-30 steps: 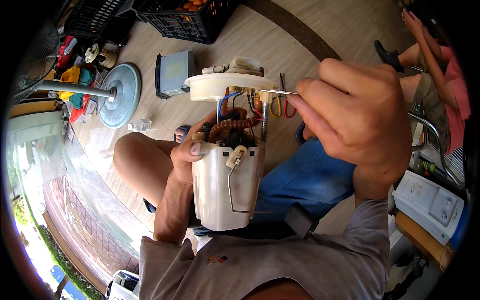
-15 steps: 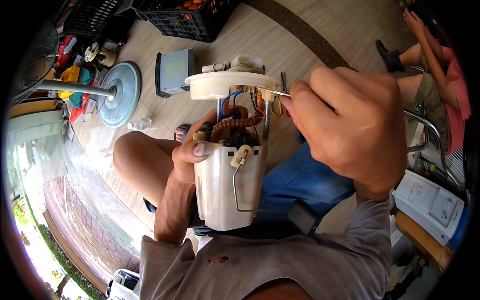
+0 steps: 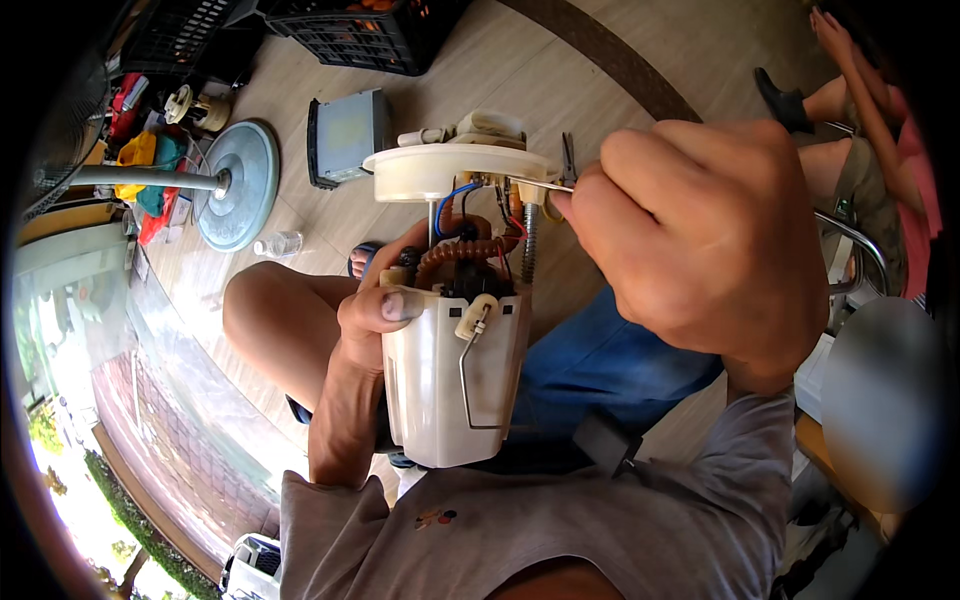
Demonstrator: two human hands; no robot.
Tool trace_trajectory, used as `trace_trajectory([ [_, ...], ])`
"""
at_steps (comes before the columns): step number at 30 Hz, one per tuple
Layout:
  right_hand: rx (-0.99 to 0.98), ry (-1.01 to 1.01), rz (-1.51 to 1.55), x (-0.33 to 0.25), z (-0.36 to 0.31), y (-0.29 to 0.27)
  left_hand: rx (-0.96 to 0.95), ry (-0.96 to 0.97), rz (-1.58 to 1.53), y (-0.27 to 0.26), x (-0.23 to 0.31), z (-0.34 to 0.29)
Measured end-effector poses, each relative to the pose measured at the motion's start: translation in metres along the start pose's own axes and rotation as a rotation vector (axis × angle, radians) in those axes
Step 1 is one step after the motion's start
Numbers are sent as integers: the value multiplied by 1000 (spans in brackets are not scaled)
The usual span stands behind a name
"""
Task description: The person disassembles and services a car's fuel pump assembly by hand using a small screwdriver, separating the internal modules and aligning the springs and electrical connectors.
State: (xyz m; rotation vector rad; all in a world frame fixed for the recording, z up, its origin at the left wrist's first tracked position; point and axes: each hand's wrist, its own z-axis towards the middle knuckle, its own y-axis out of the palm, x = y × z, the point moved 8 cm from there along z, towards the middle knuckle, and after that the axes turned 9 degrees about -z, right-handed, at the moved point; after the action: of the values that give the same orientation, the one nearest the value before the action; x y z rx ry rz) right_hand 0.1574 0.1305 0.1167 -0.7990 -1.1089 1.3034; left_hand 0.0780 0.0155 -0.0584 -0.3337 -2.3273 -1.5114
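Small clear plastic bottle (image 3: 277, 243) — lies on the floor beside the round grey fan base (image 3: 238, 185); label not discernible — no signs or screens visible

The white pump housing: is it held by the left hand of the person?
Yes, the left hand wraps around the upper side of the white pump housing, with the thumb pressed on its rim.
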Motion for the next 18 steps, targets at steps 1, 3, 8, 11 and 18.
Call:
trace_trajectory([
  [1,-5,-13,11,-1,1,0,6,12,51,-3,2,-1],
  [3,-43,-25,22,-2,0,0,10,4,56,-5,1,-2],
  [8,41,-109,-31,-9,19,-12,-3,-20,78,-6,-1,-3],
  [11,33,-94,34,-3,14,-8,47,-22,36,-6,0,-4],
  [18,164,-43,111,-4,13,-11,13,-25,22,-14,-1,-6],
])
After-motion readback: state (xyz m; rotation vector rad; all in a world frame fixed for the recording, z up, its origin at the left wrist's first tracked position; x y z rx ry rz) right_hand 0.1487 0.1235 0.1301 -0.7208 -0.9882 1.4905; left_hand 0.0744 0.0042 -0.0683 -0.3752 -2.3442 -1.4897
